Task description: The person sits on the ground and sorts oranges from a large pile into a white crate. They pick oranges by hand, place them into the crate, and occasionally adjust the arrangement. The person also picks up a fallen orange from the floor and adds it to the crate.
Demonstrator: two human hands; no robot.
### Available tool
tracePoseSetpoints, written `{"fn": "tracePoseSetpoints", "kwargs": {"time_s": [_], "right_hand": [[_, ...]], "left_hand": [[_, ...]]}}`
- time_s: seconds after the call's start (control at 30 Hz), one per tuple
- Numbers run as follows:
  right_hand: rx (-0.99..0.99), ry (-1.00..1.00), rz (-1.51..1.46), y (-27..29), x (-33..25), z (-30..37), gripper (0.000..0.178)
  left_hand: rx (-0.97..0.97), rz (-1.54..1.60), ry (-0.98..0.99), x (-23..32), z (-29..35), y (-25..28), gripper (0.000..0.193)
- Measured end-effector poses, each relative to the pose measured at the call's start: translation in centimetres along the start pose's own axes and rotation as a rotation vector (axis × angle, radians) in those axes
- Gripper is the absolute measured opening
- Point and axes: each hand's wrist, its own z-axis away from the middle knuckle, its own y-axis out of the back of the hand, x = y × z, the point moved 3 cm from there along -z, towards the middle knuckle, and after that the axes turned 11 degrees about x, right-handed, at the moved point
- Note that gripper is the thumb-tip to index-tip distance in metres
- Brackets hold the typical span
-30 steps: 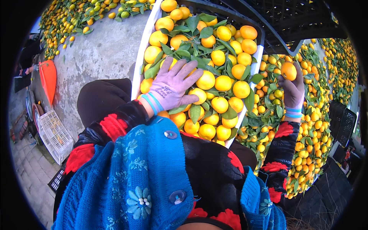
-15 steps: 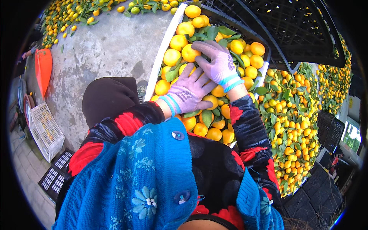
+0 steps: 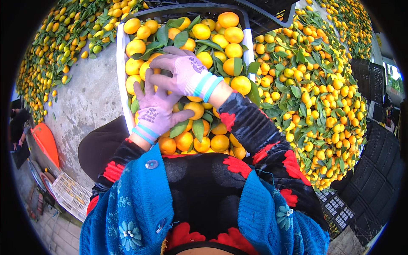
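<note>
The oranges [image 3: 241,85] fill a crate [image 3: 123,72] with white sides, right in front of the person. Green leaves [image 3: 199,129] poke out between them. The left hand [image 3: 155,106] lies on the oranges with its fingers spread apart. The right hand [image 3: 187,74] is just past it, fingers bent, and the two hands overlap. I cannot tell if the right hand grips an orange. To the right is a big heap of fruit [image 3: 323,106]. Another pile [image 3: 68,34] is on the floor [image 3: 93,76], far left. A white basket [image 3: 72,191] sits near left.
</note>
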Motion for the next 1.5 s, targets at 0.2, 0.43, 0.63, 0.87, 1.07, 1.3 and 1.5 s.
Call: {"fn": "tracePoseSetpoints", "kwargs": {"time_s": [0.2, 0.43, 0.63, 0.87, 1.07, 1.3, 1.5], "right_hand": [[0.955, -0.657, -0.26, 18.0, 15.6, 8.5, 0.025], [-0.15, -1.302, 0.379, 9.3, 31.5, 22.5, 0.062], [-0.184, -1.252, 0.538, 8.1, 31.0, 22.3, 0.066], [0.196, -1.361, 0.308, 7.4, 29.6, 22.6, 0.08], [1.017, -1.01, -0.475, 18.3, 23.9, 15.7, 0.059], [0.352, -0.245, -0.515, 9.8, 4.2, -1.1, 0.055], [0.04, -0.415, -0.208, -2.1, 3.2, -4.8, 0.059]], "left_hand": [[0.069, -0.034, -0.057, 0.1, -0.2, 0.2, 0.072], [0.111, -0.018, -0.088, 0.2, -0.5, 0.1, 0.073], [0.102, -0.032, -0.092, 0.1, -0.5, 0.0, 0.073], [0.13, -0.029, -0.113, 0.0, -0.3, 0.2, 0.076], [0.131, 0.007, -0.049, -0.2, 0.2, -0.2, 0.073], [0.138, 0.087, -0.034, -0.4, 0.3, 0.0, 0.07], [0.106, 0.139, -0.002, -0.6, 0.4, -0.6, 0.069]]}}
